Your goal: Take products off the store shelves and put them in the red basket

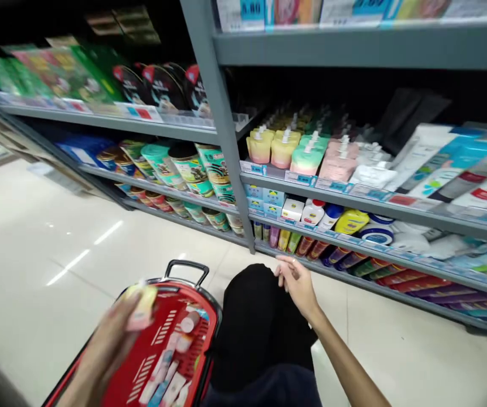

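Observation:
My left hand [116, 333], blurred by motion, grips a small yellow and pink bottle [142, 307] with a pale cap, over the left part of a red basket [214, 305]. Inside the basket lie several tubes and bottles [164, 367]. My right hand [296, 280] hangs beside my dark-clothed knee, fingers bent and loosely apart, holding nothing. Similar two-coloured bottles [282, 148] stand in rows on the middle shelf ahead.
Grey shelving [222, 113] runs across the front, its upright post ahead of the basket. Tins [188, 169] fill the left shelves; tubes [442, 158] and jars fill the right ones. The basket's black handle [187, 264] sticks up toward the shelves.

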Available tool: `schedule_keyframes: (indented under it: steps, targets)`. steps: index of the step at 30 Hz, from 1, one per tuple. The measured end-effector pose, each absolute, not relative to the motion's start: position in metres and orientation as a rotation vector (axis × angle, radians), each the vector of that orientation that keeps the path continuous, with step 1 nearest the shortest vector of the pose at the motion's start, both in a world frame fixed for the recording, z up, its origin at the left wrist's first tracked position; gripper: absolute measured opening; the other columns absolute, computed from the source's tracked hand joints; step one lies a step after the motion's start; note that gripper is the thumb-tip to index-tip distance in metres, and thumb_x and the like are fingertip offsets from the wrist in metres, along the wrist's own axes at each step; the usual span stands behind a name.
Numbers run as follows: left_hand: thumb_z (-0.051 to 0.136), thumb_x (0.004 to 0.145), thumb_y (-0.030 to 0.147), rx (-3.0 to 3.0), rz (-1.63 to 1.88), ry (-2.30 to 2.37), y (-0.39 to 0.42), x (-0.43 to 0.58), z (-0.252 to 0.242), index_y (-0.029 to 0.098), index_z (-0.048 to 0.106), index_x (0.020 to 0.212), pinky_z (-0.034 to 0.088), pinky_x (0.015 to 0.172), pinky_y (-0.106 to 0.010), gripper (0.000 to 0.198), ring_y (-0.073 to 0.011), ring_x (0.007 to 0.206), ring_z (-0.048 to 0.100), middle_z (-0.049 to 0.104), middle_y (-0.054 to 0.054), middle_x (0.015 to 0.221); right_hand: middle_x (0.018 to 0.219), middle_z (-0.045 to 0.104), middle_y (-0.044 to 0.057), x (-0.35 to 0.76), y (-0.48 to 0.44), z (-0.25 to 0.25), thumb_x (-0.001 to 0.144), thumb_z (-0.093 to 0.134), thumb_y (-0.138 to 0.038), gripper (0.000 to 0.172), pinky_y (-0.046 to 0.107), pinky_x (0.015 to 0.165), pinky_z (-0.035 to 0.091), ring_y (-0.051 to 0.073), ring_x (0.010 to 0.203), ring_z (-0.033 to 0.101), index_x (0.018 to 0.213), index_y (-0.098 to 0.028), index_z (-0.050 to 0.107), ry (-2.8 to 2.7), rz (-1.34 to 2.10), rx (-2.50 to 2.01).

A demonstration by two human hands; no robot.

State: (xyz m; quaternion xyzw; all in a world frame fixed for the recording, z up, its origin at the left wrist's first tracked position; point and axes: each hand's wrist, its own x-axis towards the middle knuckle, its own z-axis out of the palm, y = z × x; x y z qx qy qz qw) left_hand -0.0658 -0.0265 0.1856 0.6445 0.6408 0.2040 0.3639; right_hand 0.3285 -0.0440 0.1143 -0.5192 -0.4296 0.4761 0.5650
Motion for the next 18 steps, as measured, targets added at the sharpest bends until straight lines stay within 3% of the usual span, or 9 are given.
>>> schedule_keyframes:
  steps: [2,5,7,10,12,14,15,16,18]
  targets:
    - [0.032,0.093,0.083,1.191,0.881,1.367,-0.019,0.006,0.218,0.04,0.077,0.105,0.04,0.039,-0.033,0.063,-0.0146,0.044,0.043,0.065,0.0,0.067,0.1,0.074,0.007,0.326,-0.048,0.16,0.101,0.063,-0.054,0.045,0.025,0.055,0.048,0.014,0.072,0.062,0.13,-0.02,0.07,-1.083,1.12,-1.084]
    - [0.032,0.101,0.076,0.79,0.746,0.761,-0.007,0.113,0.248,0.02,0.073,0.098,0.013,0.024,-0.017,0.069,-0.0007,0.036,0.005,0.043,0.003,0.058,0.129,0.072,0.01,0.329,-0.054,0.216,0.099,0.068,-0.052,0.047,0.028,0.073,0.057,0.018,0.096,0.068,0.137,-0.025,0.069,-1.2,1.091,-0.95]
    - [0.03,0.107,0.067,0.597,0.624,0.504,-0.007,0.161,0.255,0.013,0.069,0.099,0.007,0.023,-0.009,0.067,0.0034,0.034,0.001,0.042,0.005,0.061,0.128,0.072,0.008,0.338,-0.058,0.238,0.098,0.069,-0.052,0.044,0.031,0.082,0.057,0.02,0.099,0.068,0.134,-0.026,0.071,-1.231,1.056,-0.936]
    - [0.029,0.11,0.061,0.483,0.505,0.366,-0.016,0.19,0.256,0.01,0.066,0.098,0.014,0.024,-0.005,0.064,0.0041,0.029,0.014,0.047,0.005,0.061,0.105,0.073,0.006,0.358,-0.064,0.25,0.096,0.071,-0.053,0.032,0.031,0.078,0.054,0.018,0.087,0.065,0.102,-0.022,0.077,-1.296,0.974,-0.943]
    - [0.033,0.108,0.063,0.576,0.446,0.435,-0.021,0.191,0.254,0.01,0.069,0.099,0.034,0.029,-0.009,0.065,-0.002,0.033,0.041,0.057,-0.001,0.063,0.093,0.071,0.004,0.37,-0.066,0.251,0.095,0.072,-0.054,0.033,0.031,0.076,0.052,0.017,0.081,0.063,0.088,-0.021,0.074,-1.322,0.921,-0.938]
    - [0.041,0.104,0.069,0.772,0.498,0.563,-0.022,0.188,0.254,0.01,0.073,0.105,0.057,0.048,-0.02,0.067,-0.0145,0.059,0.07,0.072,-0.01,0.079,0.084,0.068,0.002,0.378,-0.066,0.253,0.095,0.072,-0.055,0.034,0.03,0.072,0.051,0.017,0.075,0.062,0.088,-0.021,0.072,-1.299,0.879,-0.969]
    - [0.047,0.101,0.072,0.878,0.58,0.62,-0.022,0.186,0.255,0.011,0.074,0.108,0.063,0.062,-0.025,0.068,-0.0204,0.077,0.076,0.077,-0.014,0.091,0.082,0.067,0.002,0.38,-0.066,0.254,0.095,0.071,-0.055,0.035,0.03,0.069,0.051,0.016,0.072,0.061,0.089,-0.021,0.071,-1.286,0.85,-1.002]
    - [0.054,0.096,0.075,0.975,0.681,0.661,-0.02,0.184,0.257,0.012,0.076,0.11,0.065,0.073,-0.029,0.068,-0.0241,0.092,0.077,0.079,-0.016,0.101,0.08,0.067,0.001,0.382,-0.065,0.256,0.095,0.071,-0.056,0.036,0.029,0.065,0.049,0.015,0.069,0.06,0.09,-0.02,0.071,-1.279,0.813,-1.037]
    - [0.074,0.085,0.07,1.164,0.865,0.711,-0.014,0.18,0.262,0.013,0.078,0.108,0.062,0.083,-0.03,0.061,-0.0246,0.101,0.075,0.08,-0.014,0.108,0.079,0.066,0.002,0.383,-0.063,0.262,0.093,0.071,-0.058,0.038,0.029,0.06,0.048,0.015,0.065,0.059,0.09,-0.02,0.07,-1.283,0.75,-1.09]
